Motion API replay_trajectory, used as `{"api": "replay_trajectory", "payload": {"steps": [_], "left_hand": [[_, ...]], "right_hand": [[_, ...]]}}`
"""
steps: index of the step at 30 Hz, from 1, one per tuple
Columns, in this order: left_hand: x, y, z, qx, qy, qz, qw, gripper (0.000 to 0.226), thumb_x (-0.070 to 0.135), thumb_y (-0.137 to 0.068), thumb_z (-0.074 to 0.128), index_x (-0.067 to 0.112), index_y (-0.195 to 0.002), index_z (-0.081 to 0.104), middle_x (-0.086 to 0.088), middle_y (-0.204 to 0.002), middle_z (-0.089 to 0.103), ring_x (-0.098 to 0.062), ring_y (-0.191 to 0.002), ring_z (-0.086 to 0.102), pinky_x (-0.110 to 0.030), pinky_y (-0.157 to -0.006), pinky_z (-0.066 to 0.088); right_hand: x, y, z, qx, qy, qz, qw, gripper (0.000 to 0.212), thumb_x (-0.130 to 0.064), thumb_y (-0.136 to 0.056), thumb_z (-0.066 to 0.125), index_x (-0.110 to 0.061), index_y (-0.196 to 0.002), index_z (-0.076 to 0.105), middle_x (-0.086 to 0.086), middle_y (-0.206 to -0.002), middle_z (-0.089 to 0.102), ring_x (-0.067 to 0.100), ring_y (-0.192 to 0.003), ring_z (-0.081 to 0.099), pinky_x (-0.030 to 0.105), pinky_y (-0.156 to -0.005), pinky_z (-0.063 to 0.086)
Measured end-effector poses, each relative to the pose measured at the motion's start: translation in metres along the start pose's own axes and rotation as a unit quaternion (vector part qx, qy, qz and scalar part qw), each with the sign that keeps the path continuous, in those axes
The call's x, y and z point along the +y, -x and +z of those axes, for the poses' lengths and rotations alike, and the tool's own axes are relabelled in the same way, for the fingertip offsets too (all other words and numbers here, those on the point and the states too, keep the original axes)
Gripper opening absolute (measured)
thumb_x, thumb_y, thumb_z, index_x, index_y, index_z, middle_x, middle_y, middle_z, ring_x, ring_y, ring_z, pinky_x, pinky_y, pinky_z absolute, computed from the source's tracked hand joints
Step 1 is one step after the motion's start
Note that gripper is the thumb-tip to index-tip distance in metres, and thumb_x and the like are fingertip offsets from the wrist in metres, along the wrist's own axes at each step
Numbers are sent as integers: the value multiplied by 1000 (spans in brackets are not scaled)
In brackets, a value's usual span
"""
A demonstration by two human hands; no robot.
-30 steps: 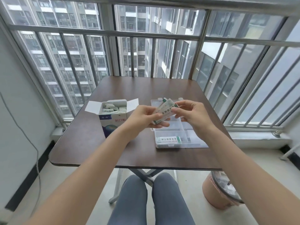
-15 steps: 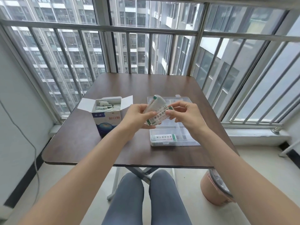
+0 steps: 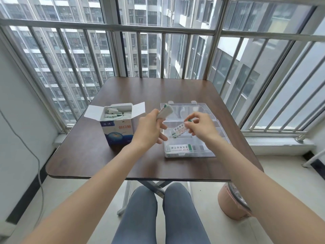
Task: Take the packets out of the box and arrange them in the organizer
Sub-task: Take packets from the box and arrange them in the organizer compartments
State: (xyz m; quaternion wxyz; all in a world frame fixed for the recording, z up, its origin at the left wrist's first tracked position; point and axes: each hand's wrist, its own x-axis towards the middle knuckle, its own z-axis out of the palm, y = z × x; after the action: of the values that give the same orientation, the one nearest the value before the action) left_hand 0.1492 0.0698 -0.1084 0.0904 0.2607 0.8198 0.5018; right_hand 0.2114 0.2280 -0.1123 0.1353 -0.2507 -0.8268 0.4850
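- The left hand [image 3: 149, 128] grips a small stack of packets [image 3: 165, 111] between thumb and curled fingers, raised just above the near edge of the organizer's open lid; its lower fingers stick out loose.
- The right hand [image 3: 200, 126] pinches one packet [image 3: 178, 131] by its end with thumb and fingertips, slanting down over a middle compartment of the organizer [image 3: 207, 154].
- One packet [image 3: 179, 148] already lies flat in the nearest compartment; more remain in the open box [image 3: 117, 127] to the left on the tabletop [image 3: 105, 155].
- The step in hand looks like laying the pinched packet down. To do it well, I would turn it level and parallel to the dividers first, so that it drops inside one compartment and does not bridge a wall.
- Let go only once it lies flat, printed side up like the first.
- Keep the left hand's stack squeezed evenly, as loose packets could fan out and slip.
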Motion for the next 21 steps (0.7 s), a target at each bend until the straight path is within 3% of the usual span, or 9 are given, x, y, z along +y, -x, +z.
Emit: {"api": "replay_trajectory", "payload": {"steps": [3, 6, 12, 16, 19, 21], "left_hand": [[-1, -3, 2, -16, -18, -14, 1000, 16, 7, -98, 32, 8, -98, 48, -18, -98, 61, -29, -57, 68, -38, -48, 54], [-6, -6, 3, -28, -17, -28, 999, 17, 7, -98, 32, 7, -99, 49, -19, -100, 61, -26, -56, 68, -34, -45, 54], [-13, -9, 3, -29, 7, -39, 999, 16, 8, -99, 32, 9, -99, 48, -18, -101, 61, -24, -53, 68, -32, -44, 54], [-13, -11, 4, -39, -2, -40, 998, 15, 10, -99, 34, 5, -100, 49, -18, -102, 60, -23, -50, 66, -31, -43, 54], [-14, -17, 6, -63, -68, -20, 996, 15, 13, -99, 36, 7, -93, 47, -13, -101, 63, -17, -38, 60, -20, -35, 43], [-15, -23, 8, -82, -143, 1, 986, 19, 14, -99, 36, 14, -81, 43, -7, -100, 65, -16, -34, 57, -21, -40, 43]], "right_hand": [[-1, -4, 11, 5, 103, -23, 994, 24, -6, -87, 58, -22, -70, 52, 11, -89, 63, 25, -82, 60, 29, -65, 48], [-3, -5, 20, -2, 183, -18, 983, 9, -12, -87, 57, -18, -80, 57, 3, -88, 57, 25, -98, 57, 34, -75, 46], [-14, -5, 23, -19, 327, 13, 945, 8, -19, -80, 69, -23, -78, 62, 1, -96, 69, 23, -97, 62, 29, -67, 38], [-13, -7, 24, -15, 379, 9, 925, 11, -23, -77, 74, -20, -87, 72, 5, -95, 70, 25, -95, 63, 29, -66, 40], [-11, -7, 25, -21, 394, 16, 919, 16, -24, -78, 74, -20, -93, 72, 6, -97, 70, 27, -95, 63, 30, -66, 41], [-11, -8, 25, -26, 406, 16, 913, 19, -25, -79, 72, -20, -97, 71, 6, -98, 69, 26, -96, 62, 30, -67, 42]]}}
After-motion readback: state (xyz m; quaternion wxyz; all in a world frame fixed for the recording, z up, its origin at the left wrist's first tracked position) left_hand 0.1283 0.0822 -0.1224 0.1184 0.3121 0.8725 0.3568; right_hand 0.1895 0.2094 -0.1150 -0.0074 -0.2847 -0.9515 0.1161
